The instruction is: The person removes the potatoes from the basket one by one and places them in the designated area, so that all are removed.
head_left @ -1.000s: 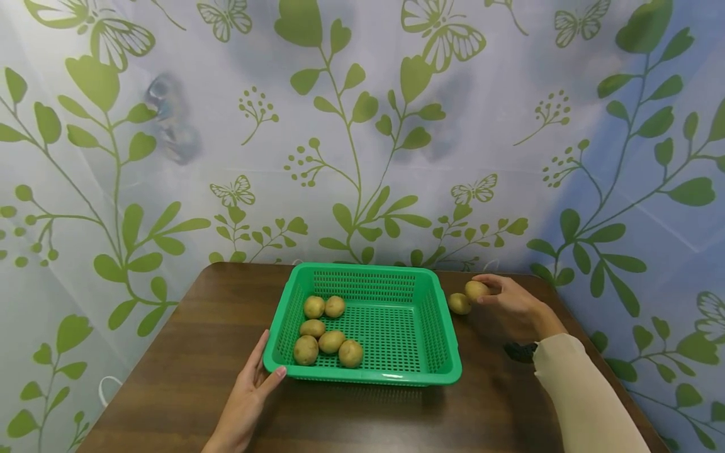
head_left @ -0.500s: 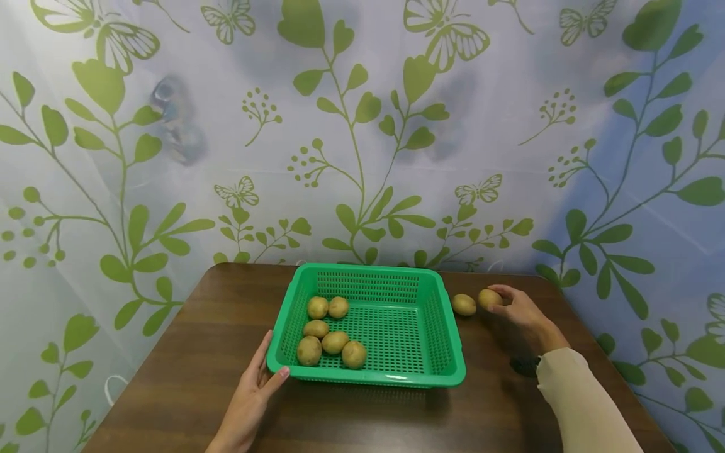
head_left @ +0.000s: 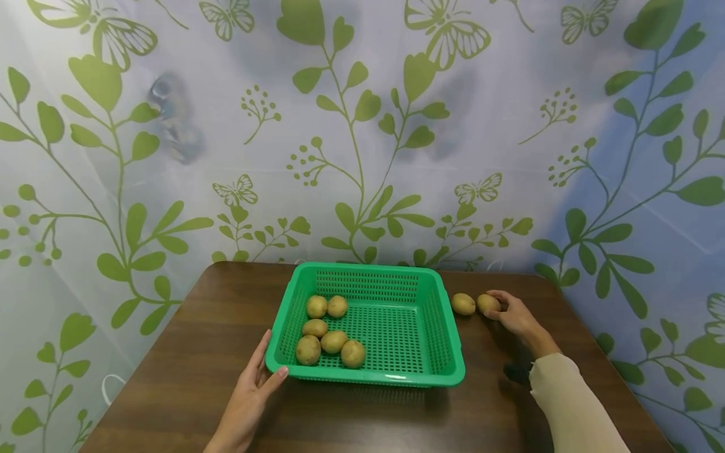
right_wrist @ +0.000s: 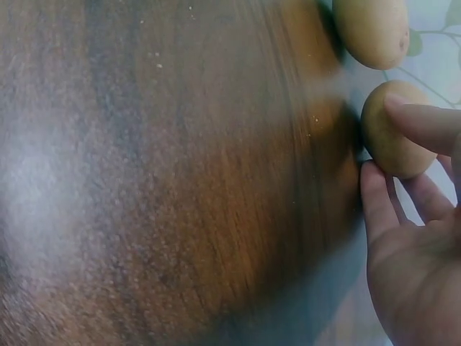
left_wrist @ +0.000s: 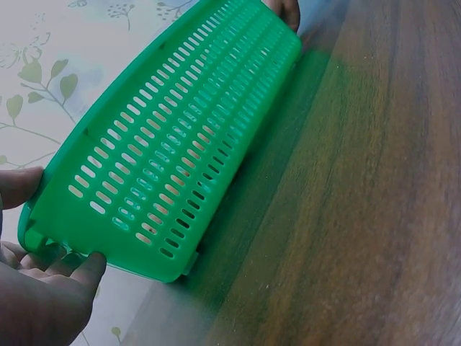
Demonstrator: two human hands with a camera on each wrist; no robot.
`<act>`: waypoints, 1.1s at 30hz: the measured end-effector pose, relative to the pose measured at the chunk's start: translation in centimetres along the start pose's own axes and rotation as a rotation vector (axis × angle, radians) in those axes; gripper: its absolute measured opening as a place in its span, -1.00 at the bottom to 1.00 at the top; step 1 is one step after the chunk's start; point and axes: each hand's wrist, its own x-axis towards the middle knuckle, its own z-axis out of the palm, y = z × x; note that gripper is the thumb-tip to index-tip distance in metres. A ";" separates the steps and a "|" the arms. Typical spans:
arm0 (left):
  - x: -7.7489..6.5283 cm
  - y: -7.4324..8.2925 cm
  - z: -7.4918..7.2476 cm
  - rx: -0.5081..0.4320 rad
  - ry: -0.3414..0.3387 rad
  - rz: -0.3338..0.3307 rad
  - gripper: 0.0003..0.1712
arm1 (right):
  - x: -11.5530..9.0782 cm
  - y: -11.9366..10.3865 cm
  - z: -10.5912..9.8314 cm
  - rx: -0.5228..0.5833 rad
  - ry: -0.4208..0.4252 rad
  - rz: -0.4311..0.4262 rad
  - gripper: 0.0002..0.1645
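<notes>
Backdrop: pale white-blue hanging sheet printed with green leaves, stems and butterflies, across the full width behind the table.
Table: dark brown, wood-grained top under the basket and loose potatoes.
Left hand: bare, clamped on the basket's near left corner, thumb over the rim and fingers outside and below it.
Basket: green plastic, rectangular, slotted walls and perforated floor, on the middle of the table.
Potatoes inside: six yellow-brown, rounded ones, all toward the basket's left; two side by side at the rear, the other four clustered nearer the front.
Loose potato: yellow-brown, oval, on the table just beside the basket's right wall.
Gripped potato: yellow-brown, oval, just right of the loose one; whether the table bears its weight I cannot tell.
Right hand: bare, well apart from the left, thumb and fingers clamped round the gripped potato.
Dark object: small, blackish, near the right wrist, too unclear to identify.
Sleeve: pale cream cloth on the right arm.
</notes>
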 end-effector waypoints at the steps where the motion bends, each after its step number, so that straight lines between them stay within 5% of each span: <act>1: 0.0 0.0 0.0 -0.001 0.001 -0.004 -0.03 | 0.0 -0.1 0.0 -0.002 -0.003 0.002 -0.25; 33: -0.1 0.4 0.1 0.005 -0.018 0.013 -0.04 | -0.5 -1.6 -2.3 -0.093 0.069 -0.065 -0.28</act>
